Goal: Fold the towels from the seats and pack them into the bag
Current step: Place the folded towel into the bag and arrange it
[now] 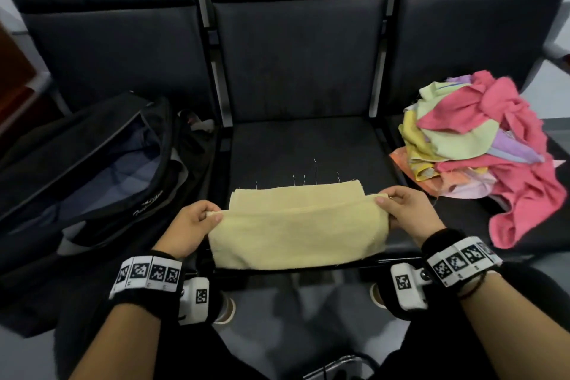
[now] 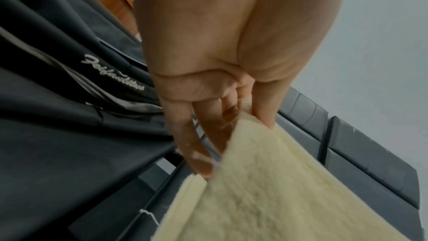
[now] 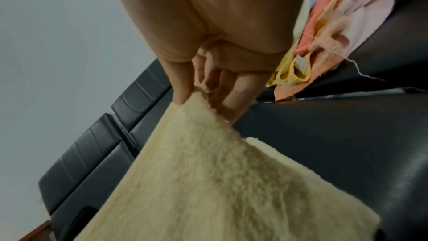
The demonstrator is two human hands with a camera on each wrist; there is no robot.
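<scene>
A pale yellow towel (image 1: 296, 231) lies partly folded on the front of the middle seat (image 1: 305, 148), its near half raised. My left hand (image 1: 197, 222) pinches its left corner, thumb on top, and my right hand (image 1: 401, 210) pinches its right corner. The left wrist view shows the fingers (image 2: 197, 149) on the towel (image 2: 277, 199) edge, and the right wrist view shows the same pinch on the towel (image 3: 220, 180). The open black bag (image 1: 101, 160) sits on the left seat. A heap of pink, green, yellow and purple towels (image 1: 481, 148) lies on the right seat.
Dark seat backs (image 1: 296, 40) rise behind the row. Metal dividers (image 1: 222, 86) separate the seats. Loose threads stick out from the towel's far edge. My legs and shoes show below the seat's front rail (image 1: 293, 271).
</scene>
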